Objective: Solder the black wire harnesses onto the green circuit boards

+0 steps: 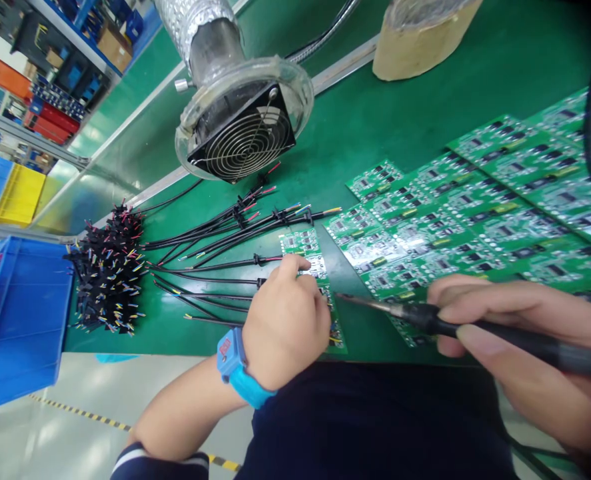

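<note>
My left hand [290, 317], with a blue strap at the wrist, rests curled over a narrow strip of green circuit boards [300, 240]. Its fingers are bent closed, and whatever they pinch is hidden beneath them. Several black cables [215, 272] run from the left towards this hand and the strip; one red wire end touches the board near my index finger. In my right hand [495, 320] is a soldering iron [420, 316], gripped like a pen. Its tip points left, just beside the strip and apart from my left hand.
Large panels of green circuit boards [465, 213] cover the right of the green bench. A fume extractor [245, 133] with a fan grille hangs above the middle. Bundled black cables [108, 273] are heaped at left, beside a blue bin [25, 320]. A tape roll [420, 47] stands behind.
</note>
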{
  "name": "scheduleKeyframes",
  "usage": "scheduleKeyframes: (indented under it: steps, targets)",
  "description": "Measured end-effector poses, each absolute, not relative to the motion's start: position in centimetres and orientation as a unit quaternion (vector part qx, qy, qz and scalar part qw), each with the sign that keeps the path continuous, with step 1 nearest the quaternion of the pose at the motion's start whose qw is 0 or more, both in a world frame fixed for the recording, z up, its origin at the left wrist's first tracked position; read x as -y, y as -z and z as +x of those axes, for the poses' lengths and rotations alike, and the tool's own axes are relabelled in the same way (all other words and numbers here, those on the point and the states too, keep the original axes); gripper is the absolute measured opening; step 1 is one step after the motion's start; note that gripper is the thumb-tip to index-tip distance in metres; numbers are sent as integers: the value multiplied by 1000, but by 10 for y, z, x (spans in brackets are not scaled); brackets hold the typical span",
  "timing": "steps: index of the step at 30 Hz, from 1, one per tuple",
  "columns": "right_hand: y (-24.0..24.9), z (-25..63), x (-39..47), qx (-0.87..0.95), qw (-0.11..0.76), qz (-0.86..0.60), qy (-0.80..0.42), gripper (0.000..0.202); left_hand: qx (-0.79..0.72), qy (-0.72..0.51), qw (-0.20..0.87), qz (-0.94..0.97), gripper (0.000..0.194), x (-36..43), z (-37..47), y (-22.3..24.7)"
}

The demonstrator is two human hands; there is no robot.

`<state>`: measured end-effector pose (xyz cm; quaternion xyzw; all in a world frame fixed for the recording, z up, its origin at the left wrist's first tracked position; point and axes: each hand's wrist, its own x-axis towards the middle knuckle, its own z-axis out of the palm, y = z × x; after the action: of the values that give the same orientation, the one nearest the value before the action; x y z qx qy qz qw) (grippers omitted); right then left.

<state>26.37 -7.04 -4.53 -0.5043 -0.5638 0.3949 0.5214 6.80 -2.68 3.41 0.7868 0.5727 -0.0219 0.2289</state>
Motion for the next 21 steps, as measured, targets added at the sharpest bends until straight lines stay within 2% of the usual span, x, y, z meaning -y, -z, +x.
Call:
scheduleKeyframes:
  steps: [4, 16, 21]
  targets:
    - [36, 263, 67, 626, 494, -475, -373, 5, -573, 8, 222, 789, 16, 28, 68, -33]
    - [27, 254, 65, 632, 465, -514, -345, 7, -598, -62, 217, 769, 16, 35, 69, -26]
    - [30, 256, 64, 610, 489, -503, -368, 6, -598, -60, 215, 770, 15, 35, 69, -25]
